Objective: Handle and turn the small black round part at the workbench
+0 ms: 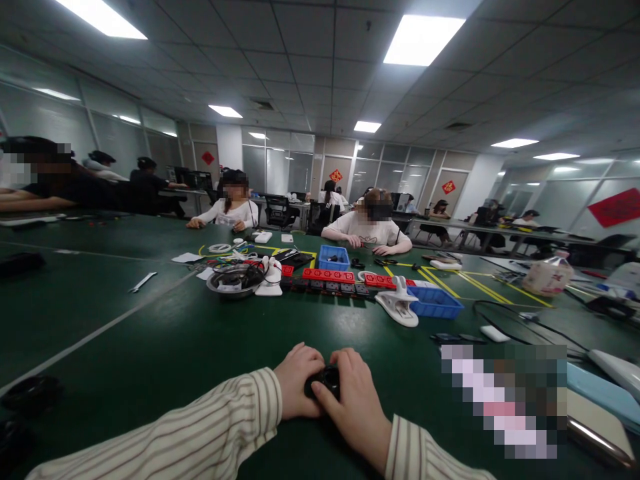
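Observation:
A small black rounded object (pixel 327 380) with a ring-shaped hollow in its top lies low over the green table; its exact kind cannot be made out. From the left, my left hand (pixel 299 381) is closed around its side, the fingertips partly hidden behind it. My right hand (pixel 357 393) grips it from the other side, thumb across its front and fingers over the back. Both hands rest at the near middle of the table (pixel 240 347).
Ahead stand a row of red power sockets (pixel 329 275), a white clip stand (pixel 399 303), blue bins (pixel 434 302) and a metal bowl of cables (pixel 235 280). A wrench (pixel 143 282) lies left. Phones (pixel 597 427) and a plastic jug (pixel 547 273) are right. People (pixel 367 227) sit opposite.

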A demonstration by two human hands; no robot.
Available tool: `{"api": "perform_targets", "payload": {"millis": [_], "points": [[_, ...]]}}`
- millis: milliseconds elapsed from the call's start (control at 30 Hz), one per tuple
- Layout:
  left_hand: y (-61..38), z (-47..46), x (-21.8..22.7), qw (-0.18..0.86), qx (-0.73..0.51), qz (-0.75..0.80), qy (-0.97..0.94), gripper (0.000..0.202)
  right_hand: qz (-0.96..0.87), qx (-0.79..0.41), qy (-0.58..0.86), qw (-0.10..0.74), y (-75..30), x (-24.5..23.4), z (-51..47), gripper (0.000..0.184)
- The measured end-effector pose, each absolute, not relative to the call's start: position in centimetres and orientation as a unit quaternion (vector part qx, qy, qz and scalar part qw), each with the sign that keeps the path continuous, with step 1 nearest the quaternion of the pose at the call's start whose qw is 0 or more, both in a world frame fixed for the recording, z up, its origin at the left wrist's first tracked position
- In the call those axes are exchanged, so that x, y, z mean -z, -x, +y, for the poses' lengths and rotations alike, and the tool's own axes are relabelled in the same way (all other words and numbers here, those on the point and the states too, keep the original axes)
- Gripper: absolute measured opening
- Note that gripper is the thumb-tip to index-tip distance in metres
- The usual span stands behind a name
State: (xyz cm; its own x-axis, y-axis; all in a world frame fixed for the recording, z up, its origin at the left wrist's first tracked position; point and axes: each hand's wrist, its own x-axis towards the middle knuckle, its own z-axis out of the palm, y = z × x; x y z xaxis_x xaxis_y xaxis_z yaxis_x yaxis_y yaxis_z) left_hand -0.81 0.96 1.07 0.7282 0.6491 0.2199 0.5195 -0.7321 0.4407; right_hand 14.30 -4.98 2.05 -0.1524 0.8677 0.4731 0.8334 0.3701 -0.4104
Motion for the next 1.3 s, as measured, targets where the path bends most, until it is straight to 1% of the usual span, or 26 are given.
{"api": "perform_targets", "payload": {"millis": [100,200,333,433,567,700,767,900,1000,1067,1200,1300], "points": [[0.9,1.2,-0.9,0.188,-0.181,0.311,-0.914,0.043,-0.775,-0.038,0.542,0.322,-14.4,-2.3,-4.8,0.017],[1.1,1.4,-0.8,0.199,-0.175,0.300,-0.916,0.049,-0.794,-0.061,0.504,0.334,-14.5,-2.6,-4.7,0.013],[1.0,1.5,-0.9,0.211,-0.172,0.299,-0.915,0.044,-0.823,-0.109,0.435,0.348,-14.7,-3.1,-4.9,0.024],[1.0,1.3,-1.0,0.210,-0.169,0.303,-0.914,0.047,-0.834,-0.124,0.401,0.357,-14.8,-3.2,-5.0,0.025],[0.9,1.0,-1.2,0.201,-0.170,0.304,-0.916,0.062,-0.813,-0.081,0.425,0.390,-14.9,-2.9,-5.0,0.023],[0.8,0.6,-1.3,0.180,-0.203,0.319,-0.908,0.067,-0.784,-0.051,0.484,0.385,-14.8,-2.4,-5.0,0.025],[0.8,0.5,-1.3,0.166,-0.207,0.320,-0.909,0.066,-0.777,-0.050,0.507,0.369,-14.6,-2.3,-5.0,0.025],[0.7,0.5,-1.2,0.152,-0.197,0.320,-0.914,0.051,-0.773,-0.057,0.534,0.337,-14.3,-2.6,-5.1,0.018],[0.8,0.7,-1.0,0.170,-0.199,0.317,-0.912,0.048,-0.787,-0.074,0.506,0.346,-14.3,-2.8,-5.1,0.013],[0.8,1.0,-0.9,0.185,-0.199,0.311,-0.911,0.046,-0.804,-0.093,0.464,0.361,-14.4,-2.9,-5.1,0.015],[0.9,1.4,-0.8,0.195,-0.192,0.287,-0.918,0.035,-0.827,-0.122,0.399,0.377,-14.6,-3.1,-5.2,0.025],[0.9,1.4,-0.9,0.203,-0.183,0.287,-0.918,0.037,-0.837,-0.130,0.375,0.376,-14.7,-3.3,-5.3,0.028]]}}
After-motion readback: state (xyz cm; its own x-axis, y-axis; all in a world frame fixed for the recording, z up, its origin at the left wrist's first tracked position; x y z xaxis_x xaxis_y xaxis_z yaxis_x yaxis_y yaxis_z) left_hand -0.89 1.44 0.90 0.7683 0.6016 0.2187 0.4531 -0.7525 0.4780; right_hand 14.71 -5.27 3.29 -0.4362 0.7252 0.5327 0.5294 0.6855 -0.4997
